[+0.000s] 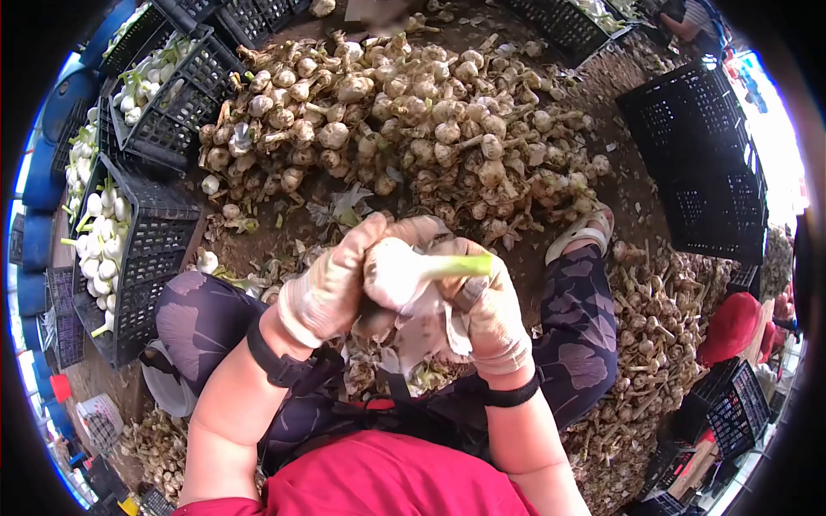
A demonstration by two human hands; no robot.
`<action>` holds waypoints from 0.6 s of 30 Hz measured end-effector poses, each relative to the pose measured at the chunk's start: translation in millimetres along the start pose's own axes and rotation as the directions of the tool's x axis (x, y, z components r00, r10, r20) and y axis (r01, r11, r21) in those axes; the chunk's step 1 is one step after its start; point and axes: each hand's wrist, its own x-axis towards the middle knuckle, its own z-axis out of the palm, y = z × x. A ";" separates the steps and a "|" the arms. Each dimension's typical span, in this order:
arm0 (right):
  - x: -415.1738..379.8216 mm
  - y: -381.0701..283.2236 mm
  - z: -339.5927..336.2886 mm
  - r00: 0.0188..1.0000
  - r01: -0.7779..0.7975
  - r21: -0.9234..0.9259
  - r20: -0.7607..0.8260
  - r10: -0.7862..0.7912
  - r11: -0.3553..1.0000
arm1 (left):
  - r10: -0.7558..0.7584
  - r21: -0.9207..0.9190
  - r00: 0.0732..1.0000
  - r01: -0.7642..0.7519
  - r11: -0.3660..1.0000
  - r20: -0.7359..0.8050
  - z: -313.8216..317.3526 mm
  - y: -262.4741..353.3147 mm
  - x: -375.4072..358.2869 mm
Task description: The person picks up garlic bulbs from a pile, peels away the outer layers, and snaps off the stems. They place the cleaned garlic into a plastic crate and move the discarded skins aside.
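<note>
A white garlic bulb (391,273) with a cut green stem pointing right is held up in front of my lap. My left hand (331,279), in a pale work glove, is closed round the bulb's left side. On the right, my gloved right hand (492,314) is closed on loose papery skin (430,331) that hangs below the stem. The stem passes over the fingers of this hand. Beyond my hands lies a large heap of unpeeled garlic (447,129) with roots and stalks on.
Black crates (168,224) of clean white garlic (103,249) stand at the left. Empty-looking black crates (701,163) are at the right. More garlic (654,344) lies right of my leg. A white bucket (99,421) stands lower left; another person (693,21) is at the top right.
</note>
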 end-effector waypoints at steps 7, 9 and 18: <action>0.4 3.9 15.7 0.948 -0.088 -0.177 -0.316 0.028 0.980 | 0.503 0.598 0.864 -0.397 0.697 -0.012 4.4 -45.0 10.2; -2.7 3.2 11.0 0.983 -0.040 -0.209 -0.181 0.001 0.977 | 0.620 0.744 0.773 -0.491 0.453 0.133 -0.8 -38.1 15.1; -6.6 -20.3 0.4 0.987 -0.056 -0.038 -0.154 0.050 0.998 | 0.176 0.335 0.981 -0.195 0.922 0.087 16.0 2.9 -2.0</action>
